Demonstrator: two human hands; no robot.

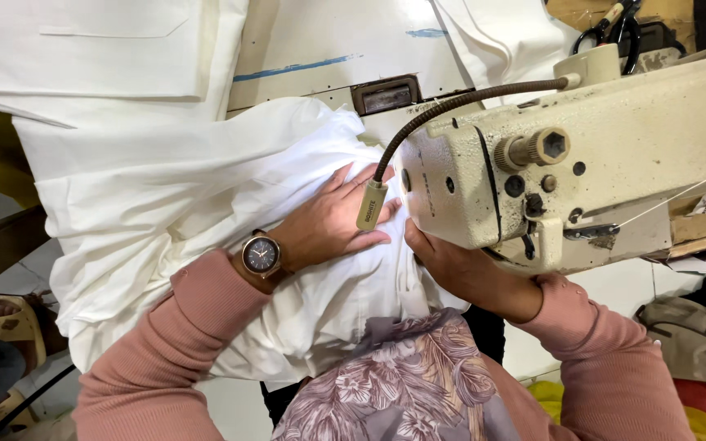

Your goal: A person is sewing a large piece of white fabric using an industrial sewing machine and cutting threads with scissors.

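A crumpled white cotton garment (pixel 165 196) is spread across the middle and left of the frame, over the pale desk (pixel 304 41) and down towards the lap. The left hand (pixel 328 220) is laid flat on it just left of centre, palm down, with the fingers (pixel 361 178) held apart and extended towards the machine; nothing is clamped by them. A round dark-faced wristwatch with a copper-coloured case (pixel 261 256) is worn on that wrist, above a dusty-pink knitted sleeve (pixel 149 359). The right hand (pixel 459 269) is tucked under the head of the cream-coloured industrial sewing machine (pixel 606 155), right of centre; its fingers are hidden by the machine body (whether they are together or apart cannot be told). A brown flexible gooseneck lamp (pixel 372 204) is hung from the machine over the left hand. Black-handled scissors (pixel 614 28) are seen at the upper right, and a sandalled foot (pixel 10 322) at the lower left.
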